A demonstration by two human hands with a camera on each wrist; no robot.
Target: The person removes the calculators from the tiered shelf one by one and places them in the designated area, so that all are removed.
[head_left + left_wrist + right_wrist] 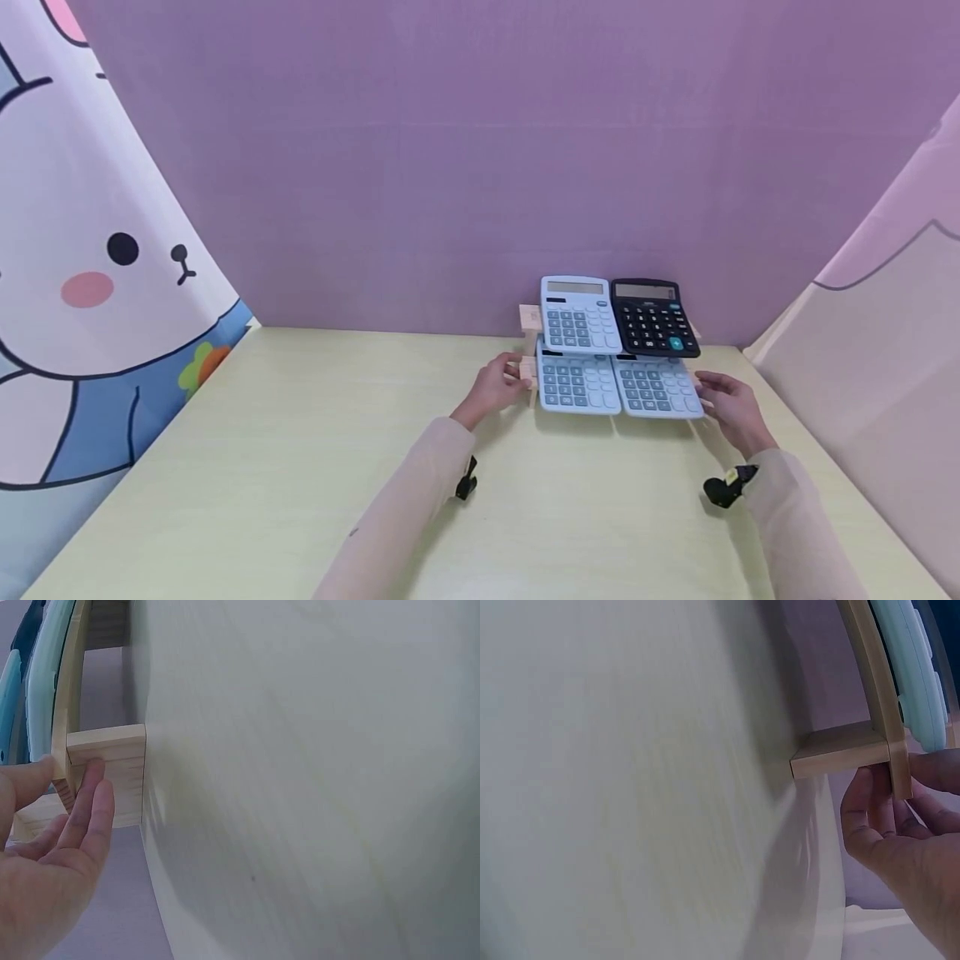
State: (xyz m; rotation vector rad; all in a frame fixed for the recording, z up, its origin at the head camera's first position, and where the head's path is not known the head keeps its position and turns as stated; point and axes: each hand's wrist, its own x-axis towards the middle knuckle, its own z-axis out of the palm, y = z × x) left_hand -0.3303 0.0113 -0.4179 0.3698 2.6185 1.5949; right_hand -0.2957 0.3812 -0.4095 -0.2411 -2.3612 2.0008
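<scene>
Pale table below, my left hand and right hand pinch the rack's ends, best level lest calculators slide.

A: Your 2 arms stretch forward, angled inward?
B: Yes, with pale sleeves reaching your wrists. Your left hand pinches, its thumb set opposite its fingers.
A: And your right hand?
B: Pinching too: your fingers curl, and your thumb lies opposite.
</scene>
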